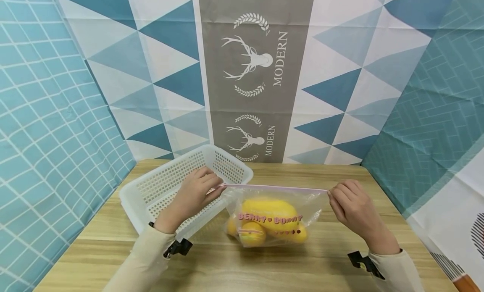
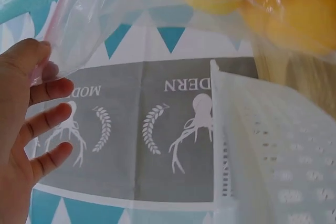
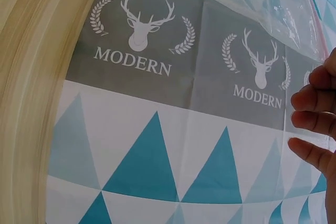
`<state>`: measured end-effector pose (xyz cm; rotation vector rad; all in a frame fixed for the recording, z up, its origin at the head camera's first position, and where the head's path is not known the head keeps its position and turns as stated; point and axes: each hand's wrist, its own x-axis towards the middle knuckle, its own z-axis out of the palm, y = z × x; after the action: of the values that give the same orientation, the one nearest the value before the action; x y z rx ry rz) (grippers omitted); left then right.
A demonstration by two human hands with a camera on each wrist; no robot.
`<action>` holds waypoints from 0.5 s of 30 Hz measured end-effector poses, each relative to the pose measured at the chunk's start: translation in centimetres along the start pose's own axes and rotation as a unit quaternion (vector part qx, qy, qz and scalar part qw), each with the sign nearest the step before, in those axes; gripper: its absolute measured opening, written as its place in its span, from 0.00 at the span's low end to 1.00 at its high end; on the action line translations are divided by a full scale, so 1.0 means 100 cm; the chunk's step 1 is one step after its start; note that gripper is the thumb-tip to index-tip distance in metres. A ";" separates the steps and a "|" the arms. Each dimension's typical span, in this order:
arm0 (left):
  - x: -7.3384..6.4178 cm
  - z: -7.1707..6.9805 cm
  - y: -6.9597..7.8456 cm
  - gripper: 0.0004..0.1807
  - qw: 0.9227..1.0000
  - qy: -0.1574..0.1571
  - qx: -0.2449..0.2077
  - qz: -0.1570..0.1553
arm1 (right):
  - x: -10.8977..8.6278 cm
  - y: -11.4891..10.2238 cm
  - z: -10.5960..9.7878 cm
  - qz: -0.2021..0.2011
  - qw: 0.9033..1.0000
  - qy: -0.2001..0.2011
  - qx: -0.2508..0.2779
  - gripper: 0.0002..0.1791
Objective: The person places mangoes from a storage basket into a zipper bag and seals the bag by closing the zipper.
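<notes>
A clear zip bag printed "BERRY BUNNY", with a pink strip along its top, stretches between both hands in the head view. Inside it are a large yellow fruit and several smaller yellow-orange ones, such as a round fruit. My left hand pinches the left top corner; in the left wrist view the thumb and forefinger of that hand grip the pink strip, other fingers spread. My right hand pinches the right top corner, and the right wrist view shows its fingers at the bag's edge.
A white perforated plastic basket stands at the left on the wooden table, beneath and behind my left forearm. Patterned cloth hangs at the table's back, with blue tiled cloth on the left side.
</notes>
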<state>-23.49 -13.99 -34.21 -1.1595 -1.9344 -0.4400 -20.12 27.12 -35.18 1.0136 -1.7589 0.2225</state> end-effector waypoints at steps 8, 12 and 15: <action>-0.004 0.008 0.008 0.20 0.993 0.018 -0.096 -0.066 | -0.010 -0.004 0.004 0.070 0.997 0.012 0.030 0.23; -0.007 0.013 0.013 0.15 0.980 0.028 -0.150 -0.127 | -0.017 -0.013 0.007 0.158 0.983 0.029 0.084 0.20; -0.009 0.016 0.017 0.05 0.963 0.033 -0.195 -0.181 | -0.018 -0.024 0.009 0.266 0.947 0.034 0.176 0.12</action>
<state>-22.61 -12.59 -36.04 -1.0052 -2.0609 -1.0837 -18.83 26.06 -37.84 0.7386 -1.9393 0.9282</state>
